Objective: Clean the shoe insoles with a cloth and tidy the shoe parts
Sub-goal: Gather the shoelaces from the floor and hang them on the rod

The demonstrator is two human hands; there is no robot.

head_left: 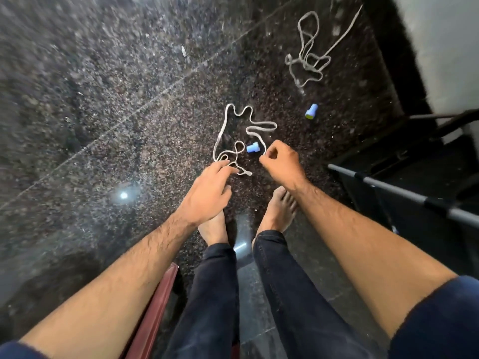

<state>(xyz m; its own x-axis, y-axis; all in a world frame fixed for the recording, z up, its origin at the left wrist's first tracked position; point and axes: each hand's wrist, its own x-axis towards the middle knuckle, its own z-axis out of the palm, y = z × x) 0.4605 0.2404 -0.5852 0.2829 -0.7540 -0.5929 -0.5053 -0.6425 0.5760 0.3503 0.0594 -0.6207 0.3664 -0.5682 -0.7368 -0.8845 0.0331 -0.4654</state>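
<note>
A white shoelace (234, 132) lies in loose loops on the dark speckled floor just ahead of my feet. My left hand (210, 189) reaches down to the lace's near end, fingers pinching it by the tip. My right hand (282, 161) is curled and pinches the lace's other stretch at the right. A small blue plastic cap (252, 147) lies between the loops, close to my right hand. A second, greyer shoelace (307, 54) lies tangled farther off at the upper right. No insole or cloth is in view.
Another blue cap with a yellow end (311, 111) lies beyond my right hand. A dark metal stand with a grey bar (404, 195) fills the right side. A red-brown seat edge (155, 309) is under my left leg. My bare feet (278, 211) rest on the floor.
</note>
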